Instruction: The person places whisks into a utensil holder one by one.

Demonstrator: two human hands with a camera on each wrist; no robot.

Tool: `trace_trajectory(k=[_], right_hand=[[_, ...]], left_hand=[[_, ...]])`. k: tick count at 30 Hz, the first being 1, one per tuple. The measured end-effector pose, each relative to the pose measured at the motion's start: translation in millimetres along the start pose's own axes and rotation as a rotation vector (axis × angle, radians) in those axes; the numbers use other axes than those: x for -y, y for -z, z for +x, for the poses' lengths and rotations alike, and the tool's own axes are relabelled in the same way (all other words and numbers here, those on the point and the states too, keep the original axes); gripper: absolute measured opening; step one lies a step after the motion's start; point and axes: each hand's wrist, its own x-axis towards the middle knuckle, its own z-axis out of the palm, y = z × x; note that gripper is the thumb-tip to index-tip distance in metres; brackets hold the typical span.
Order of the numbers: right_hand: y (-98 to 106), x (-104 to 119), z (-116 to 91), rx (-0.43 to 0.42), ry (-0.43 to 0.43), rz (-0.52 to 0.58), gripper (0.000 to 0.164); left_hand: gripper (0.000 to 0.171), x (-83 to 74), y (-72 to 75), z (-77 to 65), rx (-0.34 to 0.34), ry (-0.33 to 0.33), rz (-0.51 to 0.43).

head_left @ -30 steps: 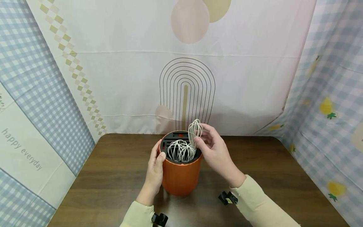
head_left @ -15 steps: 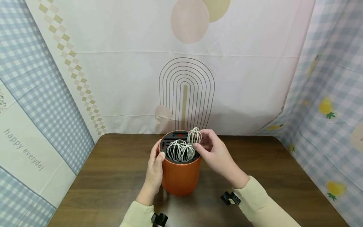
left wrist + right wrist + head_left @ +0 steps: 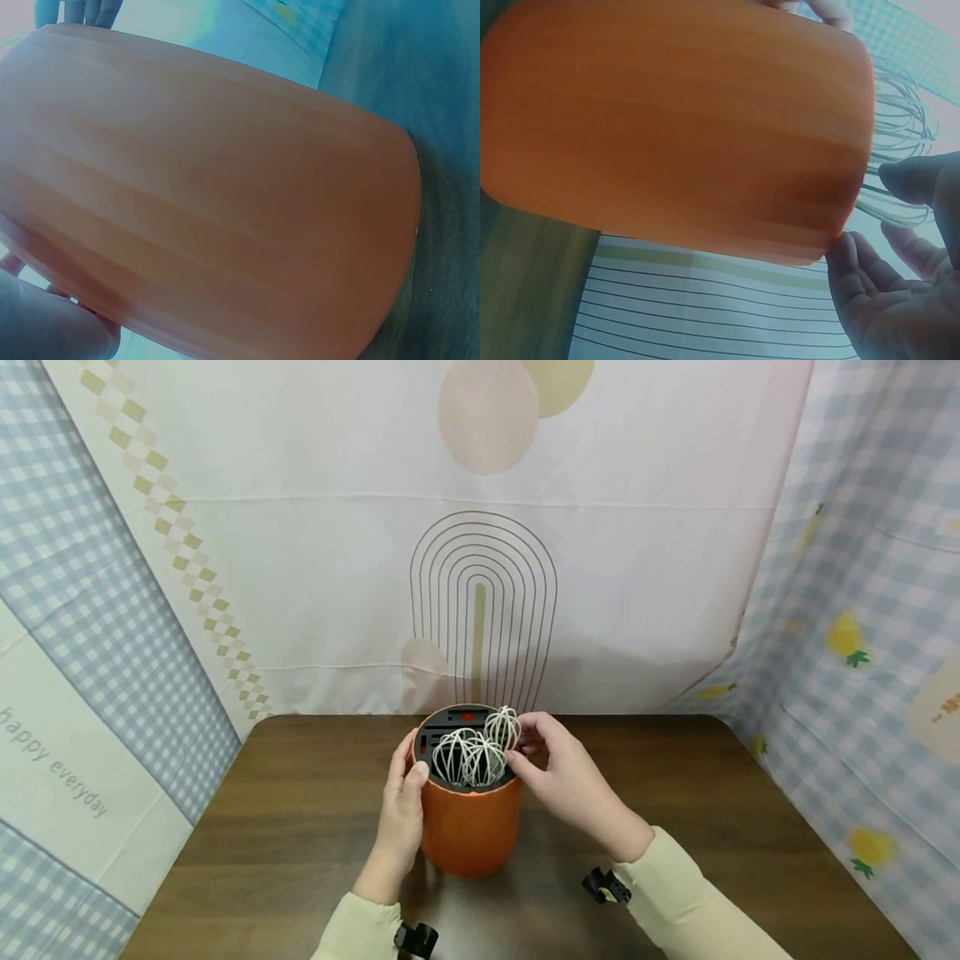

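An orange utensil holder [image 3: 471, 831] with a dark slotted top stands upright on the table. My left hand [image 3: 403, 810] grips its left side, thumb at the front of the rim and fingers round the side. Two wire whisks [image 3: 471, 758] poke out of the front of the top, wire heads up. At the back right a third whisk [image 3: 502, 727] sits low, its handle hidden inside the holder. My right hand [image 3: 558, 768] has thumb and forefinger at its wires; in the right wrist view the thumb [image 3: 907, 180] overlaps them and other fingertips meet the rim.
The brown wooden table [image 3: 300, 827] runs back to a white patterned cloth [image 3: 337, 568]. Checked blue cloths hang at the left and right sides. A small black camera [image 3: 606, 885] is strapped to the right wrist, another [image 3: 416, 939] to the left.
The third whisk has gone down into the holder, its wire head now much lower, and my right hand has lowered with it. My left hand keeps its grip. The head view has shifted slightly.
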Motion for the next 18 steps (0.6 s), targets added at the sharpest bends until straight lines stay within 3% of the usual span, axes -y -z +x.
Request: trace_trajectory(k=[10,18], right_hand=[[-7.6,-1.0,-2.4,-0.025,-0.006,-0.052,0.026],[-10.2,-8.5,-7.8,-0.059,0.067,-0.029,0.034]], left_hand=[[0.048,-1.0,3.1,1.3,-0.017,-0.001,0.015],[0.048,-0.4,3.9,1.3,-0.020,0.006,0.034]])
